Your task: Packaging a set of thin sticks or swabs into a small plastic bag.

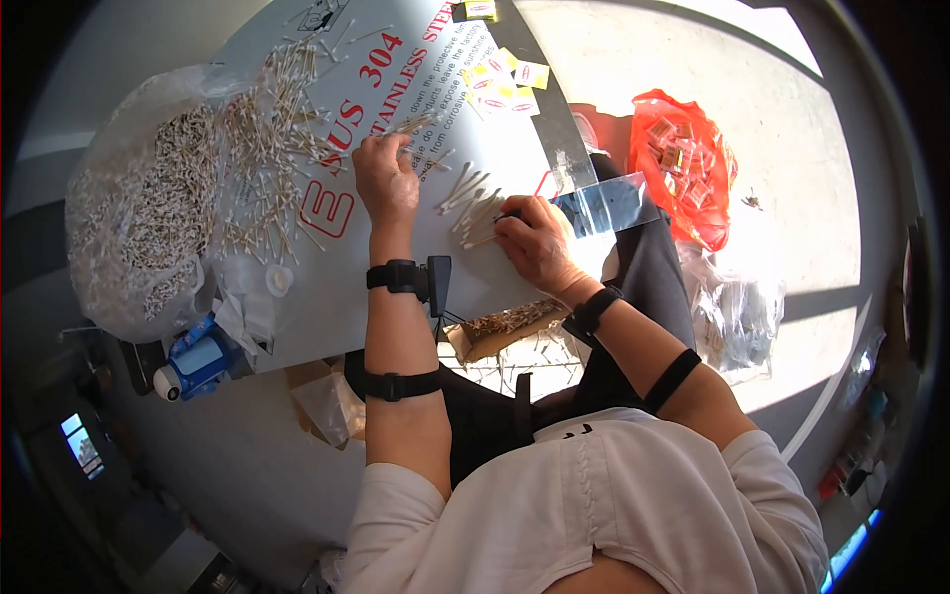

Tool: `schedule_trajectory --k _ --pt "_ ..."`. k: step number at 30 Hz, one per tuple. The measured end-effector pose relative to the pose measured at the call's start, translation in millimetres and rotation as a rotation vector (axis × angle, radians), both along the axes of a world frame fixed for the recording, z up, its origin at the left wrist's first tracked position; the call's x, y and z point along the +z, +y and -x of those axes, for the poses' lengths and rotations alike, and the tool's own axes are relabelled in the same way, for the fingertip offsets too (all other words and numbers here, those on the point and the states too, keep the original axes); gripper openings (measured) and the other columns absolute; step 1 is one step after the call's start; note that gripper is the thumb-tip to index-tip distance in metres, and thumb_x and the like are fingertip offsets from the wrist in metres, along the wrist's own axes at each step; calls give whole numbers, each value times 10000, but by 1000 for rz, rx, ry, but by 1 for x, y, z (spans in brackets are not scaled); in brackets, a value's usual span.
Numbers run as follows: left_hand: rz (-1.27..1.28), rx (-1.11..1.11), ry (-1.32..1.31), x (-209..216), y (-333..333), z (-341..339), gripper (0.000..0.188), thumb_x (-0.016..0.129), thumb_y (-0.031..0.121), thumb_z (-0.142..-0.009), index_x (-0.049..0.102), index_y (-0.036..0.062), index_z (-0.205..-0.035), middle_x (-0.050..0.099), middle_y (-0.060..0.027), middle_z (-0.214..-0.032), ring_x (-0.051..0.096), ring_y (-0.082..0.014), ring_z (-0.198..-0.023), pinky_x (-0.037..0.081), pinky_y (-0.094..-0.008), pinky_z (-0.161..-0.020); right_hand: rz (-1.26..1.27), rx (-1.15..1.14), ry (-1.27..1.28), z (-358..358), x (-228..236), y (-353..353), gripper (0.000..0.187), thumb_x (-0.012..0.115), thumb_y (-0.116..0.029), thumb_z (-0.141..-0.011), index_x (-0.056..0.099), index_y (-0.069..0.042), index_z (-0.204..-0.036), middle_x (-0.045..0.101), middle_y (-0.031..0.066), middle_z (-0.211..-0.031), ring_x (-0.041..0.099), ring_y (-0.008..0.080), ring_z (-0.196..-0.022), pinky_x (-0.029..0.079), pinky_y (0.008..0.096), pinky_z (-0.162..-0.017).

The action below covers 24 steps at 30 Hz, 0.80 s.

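plainly, swabs (166,193) fill the clear bag (96,269), packets (683,158) the red bag (711,230), while left hand (388,180) and right hand (539,241) curl, grip unclear.

On the grey bench (485,277), bare lanes run beside the left forearm (396,332) and from the right hand (539,238) toward small yellow packets (505,89), while a bulging bag (99,208) and swab heap (272,148) block the left and loose swabs (460,193) lie between the hands.
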<state>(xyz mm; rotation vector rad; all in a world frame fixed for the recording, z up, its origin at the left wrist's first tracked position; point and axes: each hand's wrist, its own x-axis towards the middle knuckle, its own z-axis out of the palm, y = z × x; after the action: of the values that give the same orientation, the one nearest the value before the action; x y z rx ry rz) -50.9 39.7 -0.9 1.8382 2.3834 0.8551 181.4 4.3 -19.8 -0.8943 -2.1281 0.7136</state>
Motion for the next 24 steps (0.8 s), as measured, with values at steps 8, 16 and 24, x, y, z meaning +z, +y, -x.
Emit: schedule_trajectory --k 8,16,24 --pt "248 -130 -16 2 -7 -7 122 727 35 -698 685 98 -793 607 -73 -894 553 -296 -934 484 -407 -816 7 -1 -16 -4 -2 2 168 683 -80 -721 603 -99 -868 556 74 -1051 549 287 -926 450 402 -746" --pt "92 -87 317 2 1 1 267 662 6 -730 674 84 -985 609 -49 -968 544 -268 -971 460 -412 -807 9 12 -3 1 2 1 174 680 -75 -719 603 -99 -873 555 73 -1044 548 288 -924 451 399 -751" --pt "210 -125 498 8 -39 -15 342 583 53 -836 611 88 -1175 571 -51 -1138 484 -251 -1105 384 -421 -898 -18 -11 -13 -1 -2 1 153 674 -79 -727 601 -98 -860 562 76 -1039 552 293 -929 460 405 -760"
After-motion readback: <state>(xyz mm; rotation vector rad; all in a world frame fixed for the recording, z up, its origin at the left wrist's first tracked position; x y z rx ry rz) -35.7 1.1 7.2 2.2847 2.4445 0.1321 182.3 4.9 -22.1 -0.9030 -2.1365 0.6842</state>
